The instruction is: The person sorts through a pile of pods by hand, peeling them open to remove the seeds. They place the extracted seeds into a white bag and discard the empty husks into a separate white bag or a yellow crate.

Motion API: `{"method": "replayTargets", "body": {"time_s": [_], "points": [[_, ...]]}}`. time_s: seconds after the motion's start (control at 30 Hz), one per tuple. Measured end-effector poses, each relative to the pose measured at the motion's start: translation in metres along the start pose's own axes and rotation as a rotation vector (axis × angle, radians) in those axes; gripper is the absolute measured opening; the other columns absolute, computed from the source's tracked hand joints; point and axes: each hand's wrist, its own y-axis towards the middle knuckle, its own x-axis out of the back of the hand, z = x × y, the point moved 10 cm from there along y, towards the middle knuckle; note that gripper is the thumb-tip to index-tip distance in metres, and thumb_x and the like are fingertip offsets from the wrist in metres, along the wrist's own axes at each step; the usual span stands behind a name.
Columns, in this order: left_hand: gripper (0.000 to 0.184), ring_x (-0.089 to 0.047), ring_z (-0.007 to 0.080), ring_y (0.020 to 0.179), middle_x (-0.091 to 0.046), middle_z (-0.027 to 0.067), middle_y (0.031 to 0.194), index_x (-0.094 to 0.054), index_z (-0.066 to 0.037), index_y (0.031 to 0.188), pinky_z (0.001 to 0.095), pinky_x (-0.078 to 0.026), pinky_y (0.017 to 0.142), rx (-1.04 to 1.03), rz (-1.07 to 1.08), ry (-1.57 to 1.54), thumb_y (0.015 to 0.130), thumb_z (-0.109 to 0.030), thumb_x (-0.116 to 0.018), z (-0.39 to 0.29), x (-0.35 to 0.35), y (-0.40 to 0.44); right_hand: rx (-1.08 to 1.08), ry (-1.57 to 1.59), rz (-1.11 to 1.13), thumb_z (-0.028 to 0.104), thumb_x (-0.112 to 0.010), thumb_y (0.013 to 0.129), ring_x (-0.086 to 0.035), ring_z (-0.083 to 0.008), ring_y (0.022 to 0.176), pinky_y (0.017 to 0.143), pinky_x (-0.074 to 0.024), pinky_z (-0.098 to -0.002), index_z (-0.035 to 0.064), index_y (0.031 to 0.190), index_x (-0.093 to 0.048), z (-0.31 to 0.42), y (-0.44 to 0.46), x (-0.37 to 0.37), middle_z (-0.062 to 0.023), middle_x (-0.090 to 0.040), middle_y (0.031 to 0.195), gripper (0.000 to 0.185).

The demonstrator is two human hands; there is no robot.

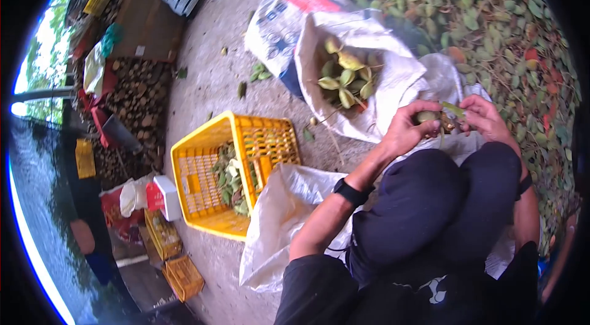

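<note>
A round greenish-brown fruit (425, 117) sits in my left hand (410, 125), whose fingers curl around it. Close beside it, my right hand (485, 117) pinches a green piece (453, 109) between thumb and fingers. Both hands are above my knees. Left of them lies an open white sack (393, 79) holding green and yellowish pods (347, 79). A yellow crate (270, 140), tipped toward the camera's left, has green pods inside.
A large spread of green and reddish pods (479, 24) covers the upper right. A white plastic sheet (276, 220) lies by the crate. Stacked firewood (144, 94), a cardboard box (153, 11) and small orange crates (183, 278) stand at the left.
</note>
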Motion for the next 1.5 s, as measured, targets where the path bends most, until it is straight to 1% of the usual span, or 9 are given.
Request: {"method": "replayTargets", "body": {"time_s": [0.27,0.73,0.9,0.93,1.0,1.13,1.3,1.43,1.5], "points": [[0.026,-0.059,0.0137,0.092,-0.059,0.0113,0.114,-0.061,-0.001,0.107,0.0263,-0.053,0.073,-0.107,-0.115,0.017,0.082,0.003,-0.063,-0.024,0.032,-0.029,0.017,-0.007,-0.092,0.016,-0.057,0.088,-0.054,-0.0105,0.073,0.064,-0.0440,-0.0250,0.0047,0.104,-0.053,0.001,0.003,0.001,-0.0030,-0.056,0.085,0.021],[0.025,-0.062,0.0189,0.090,-0.059,0.0110,0.112,-0.055,-0.001,0.115,0.0296,-0.055,0.074,-0.623,-1.078,0.236,0.090,-0.004,-0.054,-0.215,0.270,-0.327,-0.106,-0.202,-0.258,0.021,-0.057,0.089,-0.054,-0.0084,0.069,0.059,-0.0446,-0.0219,0.0024,0.108,-0.056,-0.120,-0.021,0.178,-0.0054,-0.058,0.086,0.027],[0.083,-0.047,0.0318,0.118,-0.045,0.0160,0.132,-0.009,-0.010,0.145,0.0427,-0.042,0.091,0.226,-1.253,0.760,0.087,-0.045,-0.058,-0.166,0.377,-0.390,-0.142,-0.330,-0.329,0.022,-0.057,0.089,-0.054,-0.0081,0.067,0.058,-0.0437,-0.0220,0.0031,0.105,-0.057,-0.148,-0.027,0.202,-0.0037,-0.059,0.079,0.025],[0.077,-0.047,0.0334,0.117,-0.045,0.0168,0.132,-0.017,-0.010,0.144,0.0431,-0.042,0.091,0.268,-1.319,0.559,0.086,-0.039,-0.060,-0.113,0.443,-0.426,-0.146,-0.411,-0.366,0.022,-0.057,0.089,-0.054,-0.0081,0.066,0.058,-0.0437,-0.0222,0.0035,0.105,-0.057,-0.156,-0.030,0.217,-0.0032,-0.059,0.077,0.024],[0.053,-0.054,0.0348,0.107,-0.052,0.0232,0.121,-0.052,-0.005,0.124,0.0405,-0.044,0.088,0.618,-1.138,1.266,0.079,-0.026,-0.068,-0.052,0.521,-0.456,-0.190,-0.465,-0.374,0.020,-0.057,0.089,-0.054,-0.0084,0.066,0.058,-0.0437,-0.0225,0.0037,0.104,-0.057,-0.171,-0.037,0.239,-0.0031,-0.059,0.076,0.023],[0.037,-0.053,0.0397,0.104,-0.054,0.0245,0.114,-0.058,-0.004,0.114,0.0424,-0.043,0.089,0.594,-1.173,1.364,0.080,-0.018,-0.061,-0.019,0.548,-0.444,-0.264,-0.572,-0.363,0.019,-0.058,0.088,-0.054,-0.0084,0.065,0.058,-0.0436,-0.0229,0.0038,0.104,-0.058,-0.159,-0.039,0.242,-0.0027,-0.059,0.075,0.022],[0.077,-0.042,0.0426,0.117,-0.038,0.0295,0.131,-0.019,-0.004,0.142,0.0444,-0.039,0.095,0.612,-1.294,1.118,0.080,-0.021,-0.061,0.012,0.582,-0.448,-0.289,-0.628,-0.310,0.019,-0.058,0.088,-0.054,-0.0078,0.064,0.059,-0.0435,-0.0229,0.0037,0.105,-0.058,-0.150,-0.053,0.238,-0.0022,-0.059,0.075,0.023],[0.077,-0.060,0.0393,0.093,-0.062,0.0242,0.102,-0.029,-0.009,0.140,0.0456,-0.047,0.081,0.608,-1.159,1.707,0.074,-0.021,-0.067,0.069,0.647,-0.455,-0.270,-0.636,-0.268,0.018,-0.058,0.088,-0.054,-0.0074,0.064,0.059,-0.0434,-0.0229,0.0037,0.106,-0.058,-0.147,-0.069,0.229,-0.0018,-0.060,0.076,0.023],[0.073,-0.061,0.0405,0.090,-0.063,0.0254,0.099,-0.036,-0.010,0.137,0.0455,-0.048,0.078,0.593,-1.303,1.467,0.071,-0.021,-0.068,0.039,0.619,-0.459,-0.194,-0.589,-0.235,0.018,-0.059,0.087,-0.054,-0.0079,0.063,0.058,-0.0434,-0.0231,0.0036,0.106,-0.058,-0.134,-0.062,0.202,-0.0014,-0.059,0.075,0.024]]}}
